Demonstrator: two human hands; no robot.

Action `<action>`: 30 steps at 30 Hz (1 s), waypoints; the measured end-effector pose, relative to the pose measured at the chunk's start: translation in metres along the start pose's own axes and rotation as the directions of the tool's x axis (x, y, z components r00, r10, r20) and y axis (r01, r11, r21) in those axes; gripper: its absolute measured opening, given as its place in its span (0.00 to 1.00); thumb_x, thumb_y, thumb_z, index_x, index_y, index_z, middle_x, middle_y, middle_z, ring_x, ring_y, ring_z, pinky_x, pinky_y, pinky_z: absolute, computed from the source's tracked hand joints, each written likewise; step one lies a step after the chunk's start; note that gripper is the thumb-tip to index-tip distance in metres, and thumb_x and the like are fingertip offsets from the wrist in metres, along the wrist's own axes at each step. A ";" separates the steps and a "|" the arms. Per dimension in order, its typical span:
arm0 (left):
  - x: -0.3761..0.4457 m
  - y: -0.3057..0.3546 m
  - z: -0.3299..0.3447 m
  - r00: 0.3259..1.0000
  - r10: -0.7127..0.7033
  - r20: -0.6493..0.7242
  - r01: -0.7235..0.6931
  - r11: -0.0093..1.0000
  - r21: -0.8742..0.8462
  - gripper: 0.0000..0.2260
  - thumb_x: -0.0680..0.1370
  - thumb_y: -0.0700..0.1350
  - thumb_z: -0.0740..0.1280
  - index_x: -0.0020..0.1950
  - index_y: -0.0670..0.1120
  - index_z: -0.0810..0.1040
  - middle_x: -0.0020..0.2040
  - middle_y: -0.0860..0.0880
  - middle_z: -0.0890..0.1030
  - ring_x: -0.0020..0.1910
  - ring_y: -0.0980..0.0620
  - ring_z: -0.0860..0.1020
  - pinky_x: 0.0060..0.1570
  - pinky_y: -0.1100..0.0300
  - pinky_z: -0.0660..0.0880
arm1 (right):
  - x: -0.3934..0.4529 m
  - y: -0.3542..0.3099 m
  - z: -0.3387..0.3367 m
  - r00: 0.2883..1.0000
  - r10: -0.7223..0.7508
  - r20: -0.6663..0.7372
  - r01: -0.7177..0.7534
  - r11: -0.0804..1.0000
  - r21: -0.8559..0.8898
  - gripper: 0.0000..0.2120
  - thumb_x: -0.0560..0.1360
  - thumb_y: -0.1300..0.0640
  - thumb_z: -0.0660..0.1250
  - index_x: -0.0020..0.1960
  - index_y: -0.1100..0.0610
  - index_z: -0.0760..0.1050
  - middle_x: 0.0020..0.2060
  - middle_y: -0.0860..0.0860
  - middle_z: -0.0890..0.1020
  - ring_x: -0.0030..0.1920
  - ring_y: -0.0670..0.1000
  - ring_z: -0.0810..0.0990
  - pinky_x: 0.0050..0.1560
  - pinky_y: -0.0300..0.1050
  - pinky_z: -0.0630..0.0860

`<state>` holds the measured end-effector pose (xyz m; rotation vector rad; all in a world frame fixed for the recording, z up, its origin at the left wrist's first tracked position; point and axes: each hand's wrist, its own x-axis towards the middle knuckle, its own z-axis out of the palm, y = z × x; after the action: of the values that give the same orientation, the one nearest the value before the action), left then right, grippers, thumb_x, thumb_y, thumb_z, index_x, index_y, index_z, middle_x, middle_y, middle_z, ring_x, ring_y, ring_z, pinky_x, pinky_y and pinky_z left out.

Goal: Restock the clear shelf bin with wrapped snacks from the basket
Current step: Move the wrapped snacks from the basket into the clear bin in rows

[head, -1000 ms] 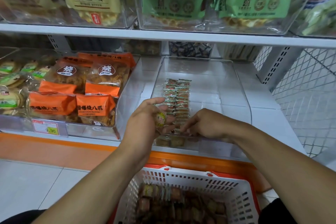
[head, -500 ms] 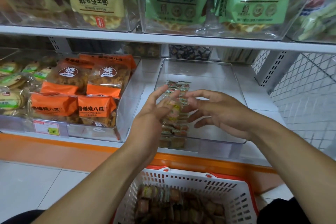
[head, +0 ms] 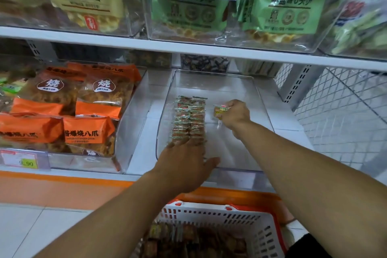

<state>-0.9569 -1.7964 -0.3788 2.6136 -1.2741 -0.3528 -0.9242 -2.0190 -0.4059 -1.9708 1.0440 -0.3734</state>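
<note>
Wrapped snacks (head: 189, 119) stand in two neat rows along the left half of the clear shelf bin (head: 211, 81), too tightly packed to count. One more wrapped snack (head: 220, 111) sits pinched in the right hand (head: 235, 114), its grip curled round the packet, just right of the rows' far end. The left hand (head: 184, 163) lies flat, fingers straight, pressing the near end of the rows. Below the shelf, one white basket (head: 219, 216) with red trim holds more snacks. Four orange bags (head: 88, 130) fill the neighbouring bin.
</note>
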 end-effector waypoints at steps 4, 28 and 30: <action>0.000 -0.006 0.000 0.999 0.040 0.014 -0.040 0.999 0.005 0.28 0.82 0.67 0.50 0.67 0.52 0.78 0.71 0.52 0.76 0.70 0.49 0.72 0.68 0.51 0.71 | 0.027 0.005 0.025 1.000 0.028 -0.014 -0.028 0.999 0.021 0.15 0.72 0.61 0.74 0.59 0.55 0.79 0.57 0.55 0.82 0.56 0.58 0.81 0.57 0.45 0.78; -0.005 -0.002 -0.019 0.955 0.005 -0.298 -0.073 0.974 -0.216 0.08 0.76 0.48 0.71 0.53 0.48 0.82 0.55 0.48 0.81 0.55 0.47 0.78 0.53 0.54 0.77 | -0.017 -0.042 0.004 1.000 0.011 0.012 -0.014 0.963 0.269 0.18 0.76 0.69 0.64 0.62 0.56 0.81 0.60 0.52 0.82 0.60 0.52 0.80 0.63 0.38 0.75; -0.015 0.004 -0.026 0.902 -0.019 -0.432 -0.083 0.973 -0.217 0.03 0.74 0.46 0.70 0.44 0.49 0.83 0.45 0.48 0.82 0.44 0.46 0.79 0.42 0.56 0.76 | -0.058 -0.056 -0.009 0.971 -0.114 -0.211 0.197 0.881 0.431 0.18 0.74 0.71 0.60 0.55 0.56 0.82 0.49 0.47 0.83 0.51 0.45 0.82 0.50 0.31 0.75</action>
<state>-0.9607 -1.7845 -0.3514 2.2960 -1.0497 0.0847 -0.9348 -1.9621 -0.3486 -1.6216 0.8161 -0.8208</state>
